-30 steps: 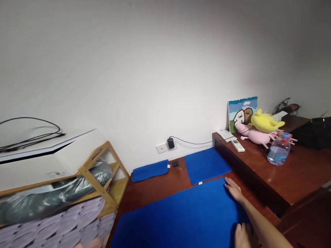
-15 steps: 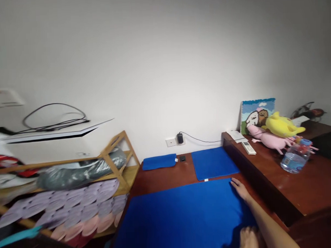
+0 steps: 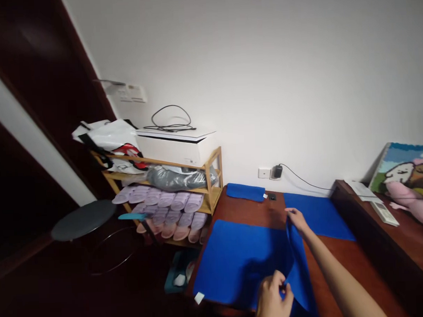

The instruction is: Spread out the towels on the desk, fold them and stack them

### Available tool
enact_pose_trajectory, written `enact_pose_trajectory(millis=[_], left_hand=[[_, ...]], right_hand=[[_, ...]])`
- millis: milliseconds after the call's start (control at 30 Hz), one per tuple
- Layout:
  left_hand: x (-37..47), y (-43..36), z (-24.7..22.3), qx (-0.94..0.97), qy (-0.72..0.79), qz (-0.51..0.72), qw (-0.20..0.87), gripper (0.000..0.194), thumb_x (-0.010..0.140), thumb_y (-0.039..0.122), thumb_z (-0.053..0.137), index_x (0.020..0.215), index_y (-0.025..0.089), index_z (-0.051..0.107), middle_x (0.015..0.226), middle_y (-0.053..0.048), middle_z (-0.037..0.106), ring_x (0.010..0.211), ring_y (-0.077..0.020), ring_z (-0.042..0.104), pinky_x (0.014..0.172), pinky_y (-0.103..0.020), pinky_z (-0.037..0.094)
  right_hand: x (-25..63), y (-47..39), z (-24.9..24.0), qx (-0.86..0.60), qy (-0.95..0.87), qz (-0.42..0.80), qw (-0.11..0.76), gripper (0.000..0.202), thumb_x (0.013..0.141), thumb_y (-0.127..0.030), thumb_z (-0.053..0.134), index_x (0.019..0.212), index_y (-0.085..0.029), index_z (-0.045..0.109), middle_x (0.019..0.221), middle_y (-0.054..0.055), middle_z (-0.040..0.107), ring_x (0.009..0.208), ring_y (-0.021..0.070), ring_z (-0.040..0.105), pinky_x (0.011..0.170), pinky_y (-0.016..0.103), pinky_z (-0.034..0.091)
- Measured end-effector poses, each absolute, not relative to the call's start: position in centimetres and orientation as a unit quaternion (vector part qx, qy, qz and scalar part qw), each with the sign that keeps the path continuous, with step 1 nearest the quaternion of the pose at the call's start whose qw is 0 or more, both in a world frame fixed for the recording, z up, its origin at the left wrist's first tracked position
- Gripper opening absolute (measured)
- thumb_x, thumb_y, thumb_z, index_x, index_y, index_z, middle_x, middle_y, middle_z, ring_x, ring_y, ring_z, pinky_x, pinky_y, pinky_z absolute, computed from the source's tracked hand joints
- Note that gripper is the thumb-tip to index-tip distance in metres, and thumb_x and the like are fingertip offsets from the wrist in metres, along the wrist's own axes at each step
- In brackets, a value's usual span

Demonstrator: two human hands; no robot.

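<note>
A large blue towel (image 3: pixel 236 261) lies on the brown wooden table, its right part lifted and folding upward. My right hand (image 3: pixel 295 220) pinches the far end of the raised fold. Nearer to me, my left hand (image 3: pixel 275 297) is closed on the near end of that fold. A white tag (image 3: pixel 199 297) shows at the towel's near left corner. Behind my right hand, a flat blue cloth (image 3: pixel 321 217) lies on the table. A folded blue cloth (image 3: pixel 245 192) rests by the wall.
To the left stands a wooden rack (image 3: pixel 213 195) with slippers (image 3: pixel 174 201) and a white box (image 3: pixel 172 146). A round stool (image 3: pixel 83 220) is further left. On the right, a raised surface bears a remote control (image 3: pixel 385 213) and a pink plush toy (image 3: pixel 412 202). A black charger (image 3: pixel 277 171) is plugged into the wall.
The view has swung left. My hands, earlier at the towel's right side with the right one lying flat, now grip and raise its right part toward the left.
</note>
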State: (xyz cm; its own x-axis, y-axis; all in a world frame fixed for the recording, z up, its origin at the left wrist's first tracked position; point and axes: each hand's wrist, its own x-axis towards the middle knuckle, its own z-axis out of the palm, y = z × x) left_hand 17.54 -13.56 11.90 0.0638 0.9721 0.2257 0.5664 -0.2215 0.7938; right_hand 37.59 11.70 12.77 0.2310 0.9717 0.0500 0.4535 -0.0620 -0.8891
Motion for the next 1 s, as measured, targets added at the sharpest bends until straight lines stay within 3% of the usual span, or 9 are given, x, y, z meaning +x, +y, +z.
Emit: enact_pose_trajectory(millis=[200,367,500,600,700,900,1000], left_hand=[[5.4,-15.3,9.7,0.583,0.630,0.497,0.130,0.023,0.100,0.040,0.050,0.087,0.029,0.065,0.076,-0.003,0.070,0.075,-0.0210,0.069,0.072,-0.029,0.050],[-4.8,-15.6,5.7,0.554,0.735,0.391,0.026,0.027,0.097,0.037,0.050,0.079,0.027,0.068,0.074,-0.003,0.071,0.075,-0.0234,0.069,0.073,-0.033,0.050],[-8.2,-15.9,0.9,0.564,0.758,0.328,-0.020,0.024,0.091,0.031,0.055,0.072,0.027,0.068,0.076,-0.003,0.071,0.076,-0.0240,0.068,0.071,-0.034,0.050],[-8.2,-16.1,-1.8,0.559,0.745,0.359,-0.058,0.021,0.092,0.031,0.057,0.077,0.026,0.071,0.089,-0.006,0.073,0.078,-0.0232,0.069,0.075,-0.034,0.053],[-7.6,-16.1,-2.7,0.530,0.755,0.379,-0.074,0.021,0.094,0.030,0.055,0.082,0.026,0.072,0.100,-0.009,0.073,0.086,-0.0248,0.070,0.081,-0.035,0.055],[-7.3,-16.0,-2.2,0.506,0.794,0.337,0.006,0.024,0.092,0.026,0.053,0.100,0.025,0.075,0.099,-0.008,0.075,0.093,-0.0260,0.072,0.084,-0.034,0.055],[-7.7,-15.7,-1.1,0.492,0.817,0.289,0.085,0.034,0.093,0.024,0.052,0.118,0.022,0.074,0.106,-0.009,0.076,0.103,-0.0257,0.073,0.089,-0.032,0.054]], right_hand=[[16.2,15.1,12.6,-0.581,-0.640,0.365,0.346,0.019,0.085,-0.029,0.065,0.099,-0.020,0.073,0.084,0.002,0.077,0.066,0.0159,0.071,0.064,0.027,0.058],[4.9,14.3,9.9,-0.549,-0.714,0.366,0.233,0.013,0.089,-0.029,0.073,0.096,-0.019,0.075,0.085,0.002,0.078,0.078,0.0175,0.074,0.081,0.034,0.060],[3.3,13.7,8.1,-0.535,-0.764,0.317,0.172,0.015,0.089,-0.017,0.069,0.101,-0.021,0.077,0.108,0.006,0.079,0.107,0.0200,0.073,0.103,0.036,0.053],[3.6,13.9,7.6,-0.525,-0.791,0.278,0.144,0.033,0.088,-0.006,0.057,0.105,-0.023,0.079,0.116,0.006,0.078,0.116,0.0188,0.070,0.106,0.028,0.048],[3.6,14.1,7.3,-0.512,-0.815,0.240,0.124,0.037,0.089,-0.007,0.052,0.108,-0.024,0.078,0.125,0.006,0.075,0.122,0.0205,0.066,0.107,0.030,0.045],[3.6,13.5,6.3,-0.501,-0.840,0.188,0.087,0.044,0.092,-0.012,0.051,0.129,-0.024,0.071,0.140,0.011,0.065,0.127,0.0255,0.060,0.109,0.036,0.043],[3.8,13.2,6.3,-0.495,-0.847,0.177,0.085,0.041,0.093,-0.013,0.050,0.124,-0.023,0.074,0.138,0.014,0.065,0.124,0.0267,0.062,0.107,0.037,0.045]])
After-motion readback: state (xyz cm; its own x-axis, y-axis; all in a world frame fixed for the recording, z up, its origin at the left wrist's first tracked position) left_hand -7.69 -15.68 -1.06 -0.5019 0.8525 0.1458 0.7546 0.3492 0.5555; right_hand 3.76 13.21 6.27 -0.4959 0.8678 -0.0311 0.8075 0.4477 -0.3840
